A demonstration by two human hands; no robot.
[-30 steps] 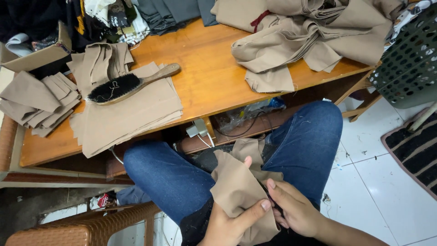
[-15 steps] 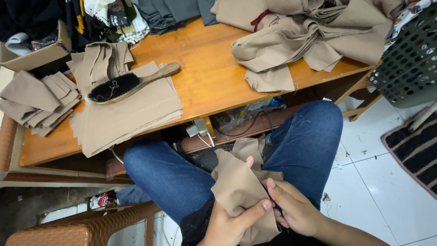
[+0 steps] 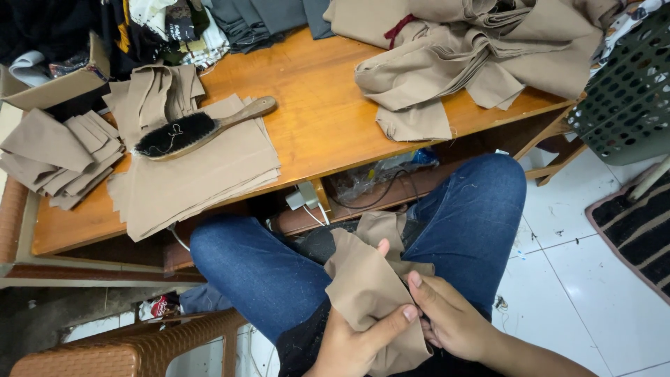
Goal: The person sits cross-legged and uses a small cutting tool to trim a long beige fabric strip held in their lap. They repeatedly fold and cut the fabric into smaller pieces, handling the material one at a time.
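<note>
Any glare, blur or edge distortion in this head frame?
Head view: even, soft light; mild sheen on the floor tiles; hands and cloth sharp, no motion blur; wide-lens bending shows on the table edge; area under the table is in shadow.

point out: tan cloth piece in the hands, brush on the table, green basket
tan cloth piece (image 3: 363,290), head view, flat middle of the cloth.
brush (image 3: 178,134), head view, black bristles.
green basket (image 3: 628,91), head view, perforated side wall.

The brush (image 3: 199,130) lies on a cloth stack (image 3: 202,174) at the tabletop (image 3: 328,119) left; the cloth heap (image 3: 474,56) lies right.
</note>
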